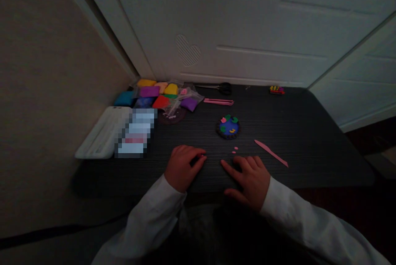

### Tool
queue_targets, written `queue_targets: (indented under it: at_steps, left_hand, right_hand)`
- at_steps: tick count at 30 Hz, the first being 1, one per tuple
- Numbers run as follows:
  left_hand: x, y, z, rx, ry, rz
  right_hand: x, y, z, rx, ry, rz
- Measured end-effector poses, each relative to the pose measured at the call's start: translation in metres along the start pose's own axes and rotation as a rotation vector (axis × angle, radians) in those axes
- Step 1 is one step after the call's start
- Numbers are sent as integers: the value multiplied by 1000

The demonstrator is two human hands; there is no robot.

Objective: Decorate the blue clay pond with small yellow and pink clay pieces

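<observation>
My left hand (185,166) rests near the table's front edge, thumb and index finger pinched on a tiny pink piece of clay (202,156), mostly hidden. To its right, my right hand (249,178) lies palm down with its fingers apart and the index finger stretched onto the tabletop, holding nothing. Two small pink clay bits (234,150) lie just beyond that hand. Farther back sits a round clay pond (229,128), blue inside a dark rim, with green leaves, a pink flower and yellow shapes. A pink plastic clay knife (271,153) lies to the right.
Bagged coloured clay (163,93) is heaped at the back left, partly over a dark round piece (173,116). Black-handled scissors (224,88) and pink tools (219,102) lie nearby. A white case (102,135) with a blurred panel stands left. A small colourful object (276,90) sits back right.
</observation>
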State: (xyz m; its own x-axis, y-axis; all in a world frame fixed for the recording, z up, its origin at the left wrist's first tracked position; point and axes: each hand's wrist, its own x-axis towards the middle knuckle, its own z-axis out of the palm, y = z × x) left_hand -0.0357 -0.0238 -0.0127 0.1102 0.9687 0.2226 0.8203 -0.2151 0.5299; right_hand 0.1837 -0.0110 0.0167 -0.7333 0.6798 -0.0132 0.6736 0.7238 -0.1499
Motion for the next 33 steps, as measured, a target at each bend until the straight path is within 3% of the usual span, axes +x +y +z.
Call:
queue_targets:
  at_steps: [6, 12, 22, 33]
  left_hand:
    - [0, 0, 1, 5, 15, -5]
    - [0, 1, 0, 1, 15, 0]
    - [1, 2, 0, 0, 27, 1]
    - [-1, 0, 2, -17, 20, 6]
  right_hand:
    - [-1, -2, -1, -17, -13, 52]
    - [-2, -4, 2, -6, -5, 18]
    - [9, 10, 21, 68, 308, 109]
    - [26, 10, 19, 137, 263, 56]
